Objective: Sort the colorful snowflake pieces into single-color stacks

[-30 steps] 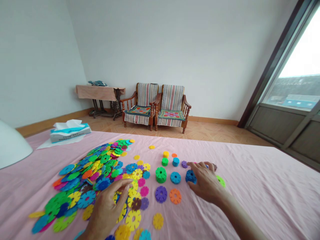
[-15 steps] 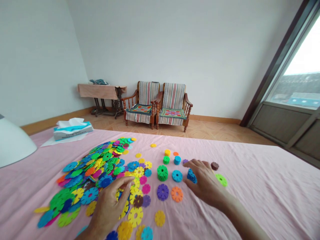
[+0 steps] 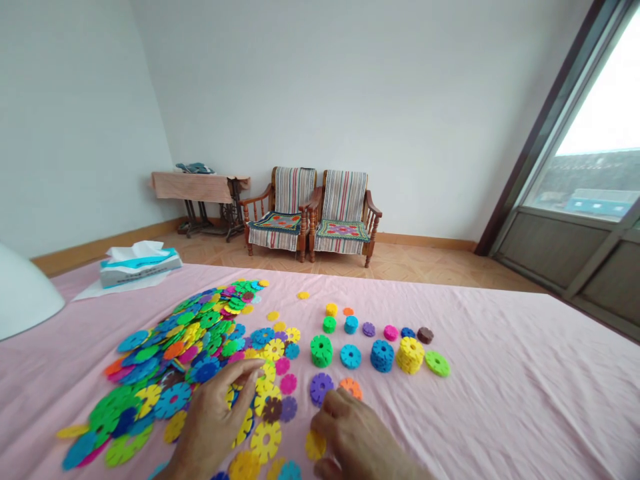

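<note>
Under the right hand (image 3: 357,427) — grip unclear — flat yellow disc (image 3: 314,445); left hand (image 3: 215,407) loosely parted.

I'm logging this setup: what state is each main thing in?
Left hand: curved over the loose discs; grip unclear.
Right hand: curled over the yellow disc; grip unclear.
Yellow disc: partly covered.
Loose discs: heaped, colours mixed.
Large yellow stack: upright.
Large blue stack: upright.
Tissue box: open, tissue protruding.
Two chairs: upright, side by side.
</note>
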A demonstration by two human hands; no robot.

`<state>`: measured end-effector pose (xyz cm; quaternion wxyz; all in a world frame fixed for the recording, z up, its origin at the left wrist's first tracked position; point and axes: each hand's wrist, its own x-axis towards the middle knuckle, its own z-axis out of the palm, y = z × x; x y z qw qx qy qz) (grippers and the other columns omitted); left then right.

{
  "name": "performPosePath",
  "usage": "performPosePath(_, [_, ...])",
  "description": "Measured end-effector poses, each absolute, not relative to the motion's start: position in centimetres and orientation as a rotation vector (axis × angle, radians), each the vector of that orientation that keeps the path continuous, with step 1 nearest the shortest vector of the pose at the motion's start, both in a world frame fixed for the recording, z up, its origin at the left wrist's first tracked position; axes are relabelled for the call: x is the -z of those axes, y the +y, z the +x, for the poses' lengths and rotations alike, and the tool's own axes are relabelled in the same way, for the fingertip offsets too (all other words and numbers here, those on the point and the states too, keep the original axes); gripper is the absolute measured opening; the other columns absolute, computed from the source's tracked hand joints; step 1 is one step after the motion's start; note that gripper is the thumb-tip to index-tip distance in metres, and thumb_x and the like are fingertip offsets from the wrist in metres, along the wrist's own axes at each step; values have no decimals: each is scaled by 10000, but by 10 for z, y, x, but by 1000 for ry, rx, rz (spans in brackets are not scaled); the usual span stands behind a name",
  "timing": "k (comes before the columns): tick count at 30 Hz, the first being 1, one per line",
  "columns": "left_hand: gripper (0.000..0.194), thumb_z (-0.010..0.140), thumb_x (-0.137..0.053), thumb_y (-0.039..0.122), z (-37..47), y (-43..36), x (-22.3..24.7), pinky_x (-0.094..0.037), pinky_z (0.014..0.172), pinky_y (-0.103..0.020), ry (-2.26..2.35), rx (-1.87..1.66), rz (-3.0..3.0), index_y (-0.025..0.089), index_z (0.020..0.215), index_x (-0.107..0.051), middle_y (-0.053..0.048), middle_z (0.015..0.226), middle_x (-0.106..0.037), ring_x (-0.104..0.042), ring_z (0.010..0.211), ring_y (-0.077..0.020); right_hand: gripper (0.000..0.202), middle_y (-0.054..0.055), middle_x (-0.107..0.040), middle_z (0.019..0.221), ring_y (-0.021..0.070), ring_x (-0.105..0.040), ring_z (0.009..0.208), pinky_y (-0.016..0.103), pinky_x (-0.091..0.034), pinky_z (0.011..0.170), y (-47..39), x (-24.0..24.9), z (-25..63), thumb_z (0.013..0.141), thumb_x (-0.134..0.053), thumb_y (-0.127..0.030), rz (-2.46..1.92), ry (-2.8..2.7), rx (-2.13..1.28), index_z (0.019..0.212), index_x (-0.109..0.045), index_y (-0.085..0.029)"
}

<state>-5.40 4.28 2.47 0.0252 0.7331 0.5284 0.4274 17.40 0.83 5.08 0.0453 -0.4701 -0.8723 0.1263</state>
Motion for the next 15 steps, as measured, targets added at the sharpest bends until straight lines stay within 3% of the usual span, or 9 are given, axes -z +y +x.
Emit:
performPosePath(11, [270, 863, -502, 382, -55, 44, -24, -604, 665, -223, 1623, -1324, 2258, 233, 854, -727, -28, 851, -789, -752, 761, -187, 222, 82, -663, 836, 234, -599, 770, 284, -517, 624, 11, -30, 167, 672, -720, -283, -1263, -2720, -60, 838, -674, -143])
performPosePath(15, [259, 852, -518, 389, -54, 45, -24, -605, 659, -223, 1615, -1343, 2255, 235, 837, -726, -24, 835, -789, -754, 744, -190, 137, 83, -653, 742, 251, -588, 744, 323, -526, 643, 14, -15, 164, 716, -641, -222, -1180, -2806, 167, 826, -657, -142])
